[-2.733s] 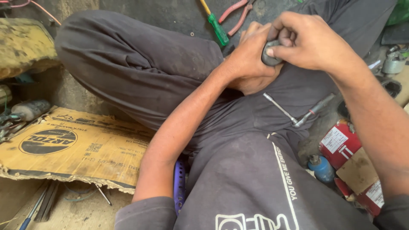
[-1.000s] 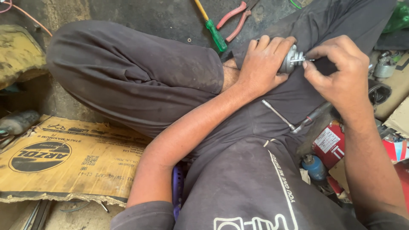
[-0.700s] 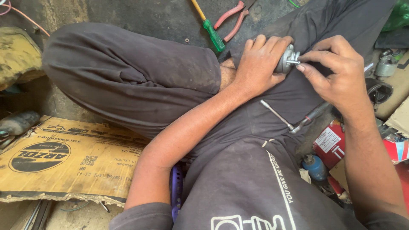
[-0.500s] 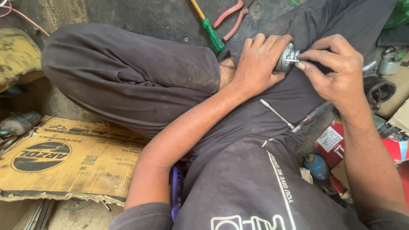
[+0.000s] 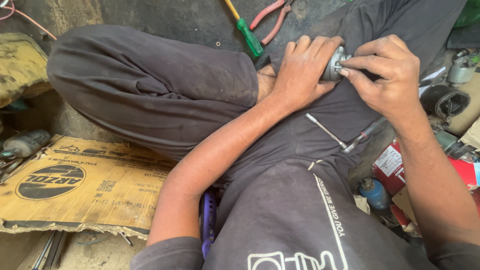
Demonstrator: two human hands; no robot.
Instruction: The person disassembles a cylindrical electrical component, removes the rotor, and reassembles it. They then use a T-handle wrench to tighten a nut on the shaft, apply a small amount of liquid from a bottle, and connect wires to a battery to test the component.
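A small grey metal part (image 5: 334, 64) is held over the lap, wrapped in the left hand (image 5: 302, 70), whose grip is closed around its body so that the end is kept exposed. That end is pinched by the fingertips of the right hand (image 5: 387, 75), thumb and forefinger pressed together on it, apparently so that it can be turned. Just below the grip, an L-shaped metal wrench (image 5: 332, 134) lies on the dark trousers. Beyond the grip, a green-handled screwdriver (image 5: 245, 29) and red-handled pliers (image 5: 272, 17) lie on the floor.
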